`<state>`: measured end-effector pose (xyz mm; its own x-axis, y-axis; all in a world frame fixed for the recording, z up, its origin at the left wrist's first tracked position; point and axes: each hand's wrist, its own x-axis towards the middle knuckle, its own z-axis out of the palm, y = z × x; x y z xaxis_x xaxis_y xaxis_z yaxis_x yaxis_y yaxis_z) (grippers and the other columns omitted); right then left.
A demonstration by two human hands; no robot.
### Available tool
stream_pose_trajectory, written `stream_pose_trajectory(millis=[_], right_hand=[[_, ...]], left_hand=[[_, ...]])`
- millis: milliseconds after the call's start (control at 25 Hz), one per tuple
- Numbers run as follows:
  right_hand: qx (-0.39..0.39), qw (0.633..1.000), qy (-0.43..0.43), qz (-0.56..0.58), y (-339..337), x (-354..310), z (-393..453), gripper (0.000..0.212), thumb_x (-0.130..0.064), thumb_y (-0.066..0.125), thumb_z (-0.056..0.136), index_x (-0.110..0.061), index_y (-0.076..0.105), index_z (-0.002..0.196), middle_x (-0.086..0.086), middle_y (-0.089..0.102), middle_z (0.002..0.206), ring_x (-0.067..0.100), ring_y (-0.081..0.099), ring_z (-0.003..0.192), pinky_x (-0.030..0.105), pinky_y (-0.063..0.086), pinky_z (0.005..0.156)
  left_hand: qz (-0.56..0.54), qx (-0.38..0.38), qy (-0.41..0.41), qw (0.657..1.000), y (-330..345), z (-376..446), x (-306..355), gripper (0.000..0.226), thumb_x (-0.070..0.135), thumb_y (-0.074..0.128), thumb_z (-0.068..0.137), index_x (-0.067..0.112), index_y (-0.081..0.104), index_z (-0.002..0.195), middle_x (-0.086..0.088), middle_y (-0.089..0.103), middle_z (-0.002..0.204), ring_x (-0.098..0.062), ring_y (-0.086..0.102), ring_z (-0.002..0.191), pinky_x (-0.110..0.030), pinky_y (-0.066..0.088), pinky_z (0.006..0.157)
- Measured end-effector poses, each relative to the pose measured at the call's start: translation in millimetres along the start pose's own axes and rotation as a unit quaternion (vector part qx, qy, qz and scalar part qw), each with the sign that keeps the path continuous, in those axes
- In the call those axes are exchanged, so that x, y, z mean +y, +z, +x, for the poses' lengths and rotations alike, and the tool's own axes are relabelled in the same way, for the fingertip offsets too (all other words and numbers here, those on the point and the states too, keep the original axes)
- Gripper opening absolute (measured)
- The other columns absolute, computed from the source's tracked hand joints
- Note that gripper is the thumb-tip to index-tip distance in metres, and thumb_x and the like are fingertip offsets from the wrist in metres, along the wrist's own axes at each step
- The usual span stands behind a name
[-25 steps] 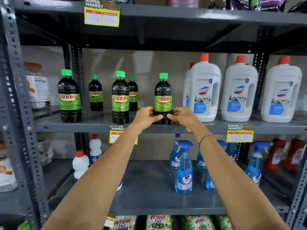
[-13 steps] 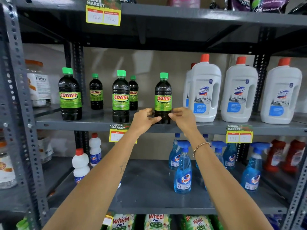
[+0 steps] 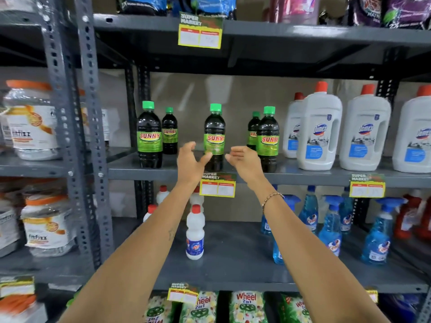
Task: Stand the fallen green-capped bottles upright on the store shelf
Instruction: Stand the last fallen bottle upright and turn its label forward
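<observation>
Several dark green-capped "SUNNY" bottles stand upright on the grey middle shelf (image 3: 303, 177). The middle front bottle (image 3: 214, 134) is between my two hands. My left hand (image 3: 190, 160) is just to its left, fingers spread, the thumb against its lower part. My right hand (image 3: 245, 163) is just to its right, fingers curled apart, holding nothing. Another front bottle (image 3: 268, 138) stands to the right of my right hand, a third (image 3: 149, 136) at the left. Smaller-looking ones (image 3: 169, 131) (image 3: 253, 130) stand behind.
White Domex jugs (image 3: 319, 134) with red caps fill the shelf's right side. A yellow price tag (image 3: 218, 185) hangs on the shelf edge under my hands. Blue spray bottles (image 3: 331, 227) and small white bottles (image 3: 195, 231) stand on the shelf below. A grey upright post (image 3: 93, 136) is at the left.
Both hands have let go of the right front bottle and moved left to either side of the middle front bottle, fingers now apart. The view has shifted left and closer.
</observation>
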<state>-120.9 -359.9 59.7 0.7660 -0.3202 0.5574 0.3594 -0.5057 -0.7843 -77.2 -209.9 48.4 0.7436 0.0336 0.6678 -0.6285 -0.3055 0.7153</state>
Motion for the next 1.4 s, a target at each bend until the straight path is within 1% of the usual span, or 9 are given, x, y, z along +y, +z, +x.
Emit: stream_pose_trajectory(millis=[80,200,320,520,760,920,1120,1320,1400], right_hand=[[-0.062,0.997,0.049,0.005,11.9,0.8,6.0,0.053,-0.018,0.068,0.086,-0.002,0.048,0.133,0.012,0.055,0.133,0.024,0.052,0.125,0.037,0.043,0.106],[-0.113,0.992,0.047,-0.035,17.2,5.5,9.6,0.048,-0.016,0.065,0.088,-0.002,0.051,0.132,0.011,0.056,0.134,0.024,0.051,0.126,0.042,0.04,0.108],[-0.118,0.991,0.054,-0.045,19.6,4.7,10.0,0.041,-0.014,0.064,0.088,-0.004,0.056,0.127,0.011,0.064,0.125,0.023,0.06,0.116,0.044,0.046,0.102],[-0.069,0.994,0.063,-0.056,23.4,6.0,9.8,0.04,-0.014,0.067,0.085,-0.005,0.06,0.124,0.01,0.066,0.121,0.022,0.062,0.112,0.038,0.049,0.099],[-0.021,0.997,0.062,-0.043,22.4,10.0,11.0,0.035,-0.01,0.07,0.083,-0.004,0.064,0.117,0.011,0.07,0.114,0.02,0.065,0.106,0.031,0.05,0.094],[-0.016,0.997,0.071,-0.037,21.8,9.7,10.7,0.033,-0.01,0.069,0.084,-0.005,0.063,0.116,0.012,0.07,0.113,0.022,0.065,0.106,0.037,0.051,0.096],[-0.013,0.996,0.071,-0.043,21.6,10.3,12.1,0.034,-0.01,0.069,0.083,-0.004,0.063,0.117,0.011,0.07,0.113,0.022,0.064,0.107,0.037,0.05,0.097],[-0.016,0.996,0.071,-0.058,21.4,8.5,10.3,0.035,-0.011,0.068,0.085,-0.005,0.063,0.119,0.011,0.069,0.116,0.021,0.064,0.108,0.035,0.05,0.097],[-0.018,0.994,0.066,-0.085,21.9,7.1,8.3,0.034,-0.01,0.062,0.088,-0.005,0.06,0.122,0.012,0.067,0.119,0.022,0.062,0.111,0.03,0.049,0.094]], left_hand=[[0.07,-0.105,-0.044,0.991,-4.7,8.0,-10.9,0.055,0.03,0.059,0.093,-0.001,0.044,0.135,-0.017,0.053,0.135,-0.029,0.05,0.124,-0.036,0.039,0.1],[0.126,-0.172,-0.034,0.976,-2.0,9.0,-18.6,0.045,0.035,0.05,0.097,0.004,0.05,0.129,-0.013,0.061,0.126,-0.03,0.056,0.117,-0.036,0.044,0.092],[0.107,-0.147,-0.031,0.983,0.9,7.9,-23.3,0.044,0.034,0.057,0.093,0.006,0.053,0.128,-0.013,0.064,0.124,-0.029,0.059,0.114,-0.043,0.046,0.096],[0.11,-0.101,-0.038,0.988,4.2,7.7,-23.3,0.043,0.032,0.066,0.087,0.008,0.057,0.121,-0.01,0.067,0.118,-0.027,0.062,0.111,-0.044,0.048,0.094],[0.164,-0.099,-0.017,0.981,6.5,8.1,-16.2,0.039,0.034,0.065,0.088,0.012,0.058,0.12,-0.004,0.068,0.117,-0.024,0.062,0.111,-0.043,0.049,0.093],[0.209,-0.093,-0.006,0.974,8.4,7.9,-11.8,0.04,0.037,0.063,0.089,0.015,0.058,0.122,-0.003,0.068,0.118,-0.026,0.06,0.112,-0.042,0.047,0.092],[0.232,-0.082,0.0,0.969,8.9,6.2,-10.0,0.041,0.039,0.062,0.089,0.015,0.058,0.122,-0.003,0.069,0.116,-0.027,0.061,0.111,-0.043,0.048,0.09],[0.229,-0.092,-0.005,0.969,7.2,4.0,-10.4,0.04,0.04,0.061,0.09,0.012,0.058,0.118,-0.005,0.069,0.114,-0.028,0.061,0.109,-0.045,0.047,0.091],[0.194,-0.096,-0.012,0.976,4.8,2.2,-14.1,0.039,0.037,0.061,0.09,0.01,0.059,0.118,-0.007,0.069,0.113,-0.028,0.062,0.108,-0.045,0.048,0.091]])
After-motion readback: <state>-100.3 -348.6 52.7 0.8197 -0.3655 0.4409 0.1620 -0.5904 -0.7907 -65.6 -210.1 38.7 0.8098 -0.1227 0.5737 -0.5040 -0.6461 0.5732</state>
